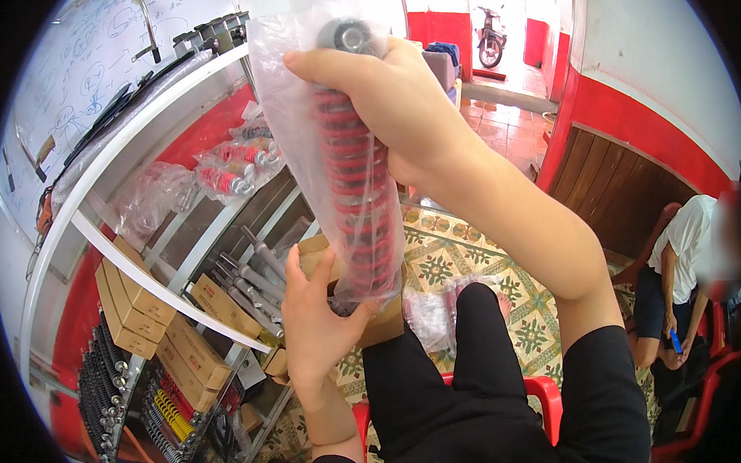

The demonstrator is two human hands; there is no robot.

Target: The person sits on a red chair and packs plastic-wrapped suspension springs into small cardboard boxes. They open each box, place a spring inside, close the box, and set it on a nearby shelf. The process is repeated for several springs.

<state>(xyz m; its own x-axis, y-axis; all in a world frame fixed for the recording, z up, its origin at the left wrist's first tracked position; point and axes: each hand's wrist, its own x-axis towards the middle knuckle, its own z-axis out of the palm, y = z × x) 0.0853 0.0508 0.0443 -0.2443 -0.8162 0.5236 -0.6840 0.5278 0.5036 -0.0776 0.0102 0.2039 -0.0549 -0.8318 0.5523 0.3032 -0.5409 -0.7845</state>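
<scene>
In front of me a shock absorber (354, 179) with a red coil spring stands nearly upright inside a clear plastic bag (280, 96). My right hand (403, 108) is wrapped round its upper end, through the plastic, with the thumb across the front. The black top eye shows above that thumb. Below, my left hand (321, 335) has its fingers spread, and its thumb lies by the bag's lower end; whether it touches cannot be made out. An opened cardboard box (383, 322) is partly hidden behind the bag's lower end.
At left a white-framed shelf (169, 300) holds cardboard boxes (200, 364), bagged shock absorbers (225, 171), grey tubes (245, 277) and coil springs (173, 414). More plastic-wrapped parts (431, 319) lie by my knees. A seated person (681, 253) is at right, and a motorbike (491, 35) stands beyond the doorway.
</scene>
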